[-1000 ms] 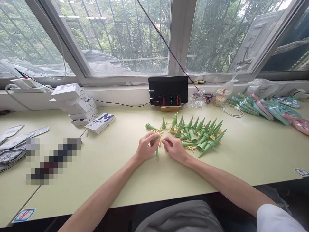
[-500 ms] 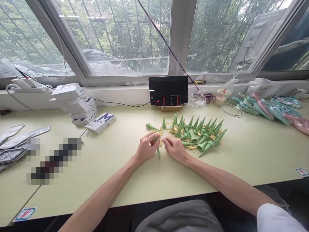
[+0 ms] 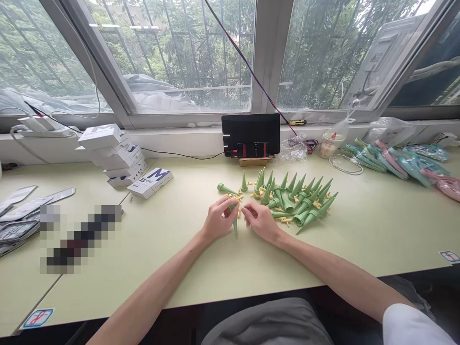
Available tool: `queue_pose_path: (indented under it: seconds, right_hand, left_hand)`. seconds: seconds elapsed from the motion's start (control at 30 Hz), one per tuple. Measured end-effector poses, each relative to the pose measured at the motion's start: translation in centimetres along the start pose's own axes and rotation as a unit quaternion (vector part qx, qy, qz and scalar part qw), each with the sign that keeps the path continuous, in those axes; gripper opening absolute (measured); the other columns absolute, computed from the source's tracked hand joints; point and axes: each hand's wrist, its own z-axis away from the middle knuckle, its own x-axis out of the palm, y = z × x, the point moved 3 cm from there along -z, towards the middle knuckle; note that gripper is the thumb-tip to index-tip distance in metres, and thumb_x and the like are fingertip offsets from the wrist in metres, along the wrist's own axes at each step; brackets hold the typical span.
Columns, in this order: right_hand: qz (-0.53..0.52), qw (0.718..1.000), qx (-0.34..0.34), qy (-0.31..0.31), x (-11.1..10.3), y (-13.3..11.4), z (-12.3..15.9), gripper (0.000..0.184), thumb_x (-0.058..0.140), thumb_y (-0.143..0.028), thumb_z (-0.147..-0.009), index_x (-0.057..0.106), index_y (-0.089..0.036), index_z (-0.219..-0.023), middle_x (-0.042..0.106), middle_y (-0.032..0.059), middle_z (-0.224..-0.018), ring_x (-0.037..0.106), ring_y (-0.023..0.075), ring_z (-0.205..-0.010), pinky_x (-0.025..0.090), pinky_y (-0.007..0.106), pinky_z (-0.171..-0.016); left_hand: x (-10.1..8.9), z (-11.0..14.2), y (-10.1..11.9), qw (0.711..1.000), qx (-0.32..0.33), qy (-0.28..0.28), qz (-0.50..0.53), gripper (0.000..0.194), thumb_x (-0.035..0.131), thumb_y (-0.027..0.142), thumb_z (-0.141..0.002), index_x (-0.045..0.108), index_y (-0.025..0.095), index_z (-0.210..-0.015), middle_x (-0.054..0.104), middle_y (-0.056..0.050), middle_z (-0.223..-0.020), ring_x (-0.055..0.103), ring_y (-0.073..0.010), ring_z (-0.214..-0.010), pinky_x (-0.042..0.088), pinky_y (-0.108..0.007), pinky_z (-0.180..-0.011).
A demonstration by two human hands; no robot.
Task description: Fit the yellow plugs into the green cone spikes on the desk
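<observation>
My left hand [image 3: 220,218] is closed on a green plastic watering spike [image 3: 235,228], its pointed end hanging down below the fingers and its top mostly hidden by them. Just to the right, my right hand [image 3: 261,220] has thumb and fingers pinched together; whatever is between them, if anything, is hidden. A small gap parts the two hands. Behind them lie small yellow valve pieces [image 3: 235,196] and a green spike on its side [image 3: 226,189]. One spike [image 3: 244,182] stands upright, and a cluster of several more [image 3: 302,199], with yellow pieces among them, spreads to the right.
A phone [image 3: 253,150] leans against a black tablet [image 3: 250,129] by the window. White boxes [image 3: 120,160] are stacked at the left, with one box [image 3: 151,183] lying nearer. A bagged cup [image 3: 329,143] and teal and pink plastic items [image 3: 402,160] sit at the back right.
Both hands and the green spike are almost exactly where they were; I see no clear movement of anything on the table.
</observation>
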Motion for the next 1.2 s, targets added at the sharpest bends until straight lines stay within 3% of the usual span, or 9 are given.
queue_pose_path:
  seconds: [0.3,0.57,0.77,0.83,1.03,1.2]
  right_hand:
    - [0.063,0.998,0.009,0.004,-0.1,-0.32,-0.19,0.05,0.04,-0.055,-0.102,0.048,-0.021,-0.067,0.051,-0.0028,-0.049,0.05,0.0137,-0.047,0.041,0.027,-0.055]
    - [0.073,0.997,0.022,-0.003,0.0,0.03,-0.14,0.049,0.038,-0.054,-0.102,0.055,-0.02,-0.071,0.047,-0.0028,-0.048,0.048,0.0141,-0.047,0.038,0.027,-0.052]
    - [0.042,0.999,0.013,0.013,-0.13,-0.6,-0.1,0.029,0.05,-0.047,-0.098,0.057,-0.019,-0.099,0.06,-0.0006,-0.068,0.055,0.0147,-0.054,0.044,0.027,-0.055]
    - [0.034,0.999,0.0,0.009,-0.11,-0.75,-0.1,0.026,0.053,-0.045,-0.097,0.056,-0.019,-0.1,0.061,0.0008,-0.074,0.057,0.0149,-0.056,0.046,0.027,-0.055]
    - [0.036,0.999,-0.01,0.003,-0.13,-0.72,-0.16,0.024,0.052,-0.041,-0.097,0.058,-0.019,-0.092,0.06,0.0008,-0.069,0.054,0.0155,-0.058,0.044,0.027,-0.057]
    - [0.082,0.997,-0.013,0.008,-0.09,-0.05,-0.21,0.036,0.047,-0.042,-0.1,0.054,-0.019,-0.073,0.047,-0.003,-0.057,0.04,0.012,-0.051,0.033,0.027,-0.053]
  left_hand:
    - [0.19,0.0,-0.02,1.0,0.009,-0.009,0.003,0.01,0.06,0.014,-0.09,0.067,0.018,-0.094,0.061,0.0,-0.076,0.049,-0.004,-0.05,0.046,-0.016,-0.048]
    - [0.07,0.04,-0.19,1.0,-0.003,-0.004,-0.006,0.009,0.061,0.014,-0.089,0.068,0.018,-0.093,0.061,0.001,-0.076,0.049,-0.0039,-0.05,0.046,-0.017,-0.049]
    - [0.11,0.19,-0.5,1.0,-0.018,-0.001,-0.001,0.008,0.061,0.016,-0.09,0.068,0.018,-0.094,0.062,0.0,-0.077,0.052,-0.0057,-0.053,0.047,-0.017,-0.049]
    - [0.09,0.18,-0.48,1.0,-0.017,-0.001,0.001,0.009,0.061,0.015,-0.09,0.068,0.018,-0.094,0.061,0.0,-0.077,0.052,-0.0057,-0.053,0.047,-0.017,-0.049]
    - [0.07,0.04,-0.33,1.0,-0.009,-0.007,0.006,0.01,0.062,0.013,-0.089,0.068,0.018,-0.094,0.062,0.0,-0.077,0.051,-0.005,-0.052,0.047,-0.017,-0.048]
    - [0.12,0.11,-0.13,1.0,0.007,-0.008,0.01,0.012,0.061,0.011,-0.088,0.068,0.019,-0.093,0.061,0.001,-0.076,0.05,-0.0039,-0.05,0.047,-0.016,-0.048]
